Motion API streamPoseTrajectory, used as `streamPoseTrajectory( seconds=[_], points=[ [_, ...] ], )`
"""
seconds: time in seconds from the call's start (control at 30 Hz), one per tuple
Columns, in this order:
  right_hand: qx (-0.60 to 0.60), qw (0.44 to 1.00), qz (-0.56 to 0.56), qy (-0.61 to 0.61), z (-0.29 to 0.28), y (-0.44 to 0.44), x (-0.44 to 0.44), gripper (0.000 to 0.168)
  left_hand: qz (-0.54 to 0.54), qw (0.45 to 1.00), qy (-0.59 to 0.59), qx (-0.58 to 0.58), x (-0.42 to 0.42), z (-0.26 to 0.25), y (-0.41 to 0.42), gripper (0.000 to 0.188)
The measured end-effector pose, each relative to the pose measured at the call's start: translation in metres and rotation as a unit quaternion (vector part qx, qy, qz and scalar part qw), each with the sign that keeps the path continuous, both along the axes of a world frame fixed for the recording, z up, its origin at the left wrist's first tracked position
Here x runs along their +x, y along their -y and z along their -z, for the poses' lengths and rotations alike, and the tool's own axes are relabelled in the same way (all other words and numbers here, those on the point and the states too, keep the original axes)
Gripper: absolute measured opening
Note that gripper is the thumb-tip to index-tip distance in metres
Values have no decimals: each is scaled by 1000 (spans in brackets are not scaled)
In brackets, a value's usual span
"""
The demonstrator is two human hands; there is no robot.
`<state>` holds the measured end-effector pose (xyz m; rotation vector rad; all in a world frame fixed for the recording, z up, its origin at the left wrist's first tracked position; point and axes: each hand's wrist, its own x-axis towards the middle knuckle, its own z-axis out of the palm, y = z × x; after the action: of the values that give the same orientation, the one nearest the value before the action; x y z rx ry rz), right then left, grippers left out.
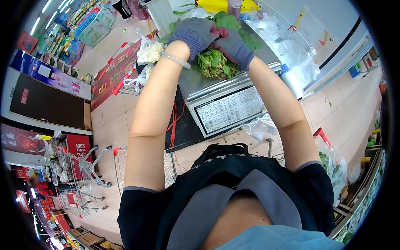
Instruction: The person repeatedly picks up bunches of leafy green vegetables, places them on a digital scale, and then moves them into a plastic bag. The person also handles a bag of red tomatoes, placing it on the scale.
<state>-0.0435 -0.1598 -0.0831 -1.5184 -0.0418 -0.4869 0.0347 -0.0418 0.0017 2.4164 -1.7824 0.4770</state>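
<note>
A bunch of leafy greens (215, 64) lies on the steel platform (200, 84) of a weighing scale, its cut stem ends towards me and its broad leaves spreading away. My left hand (196, 35), in a grey and purple knitted glove, grips the bunch from the left. From the right, my right hand (229, 47), gloved alike, closes around the stems. Both hands meet over the middle of the bunch, and many fingertips are hidden there. Below the platform, a key panel (231, 107) with printed labels faces me.
Clear plastic bags (292, 57) and a roll of bags (292, 81) lie right of the scale. A cup (234, 7) stands behind the leaves. Red string (172, 125) hangs at the black counter's left edge. Shopping carts (84, 175) stand at left; a bagged vegetable (332, 165) is at right.
</note>
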Motion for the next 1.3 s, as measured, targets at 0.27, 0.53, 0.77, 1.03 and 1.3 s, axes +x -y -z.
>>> streamPoseTrajectory(
  seconds=[0.27,0.53,0.77,1.03,1.3],
  points=[
    [-32,998,41,29,-2,14,-20,14,202,787,-537,-226,7,28,-26,61],
    [-44,999,-3,8,-10,9,-24,10,149,837,-498,-170,28,45,-16,33],
    [33,995,-52,-73,-25,22,-28,12,85,959,-38,-269,-16,49,-17,22],
    [-155,985,-67,-31,-29,31,-18,12,191,788,-544,-216,6,66,-5,101],
    [-710,616,281,194,-29,15,-30,18,207,729,-642,-118,33,62,-26,70]
  ],
)
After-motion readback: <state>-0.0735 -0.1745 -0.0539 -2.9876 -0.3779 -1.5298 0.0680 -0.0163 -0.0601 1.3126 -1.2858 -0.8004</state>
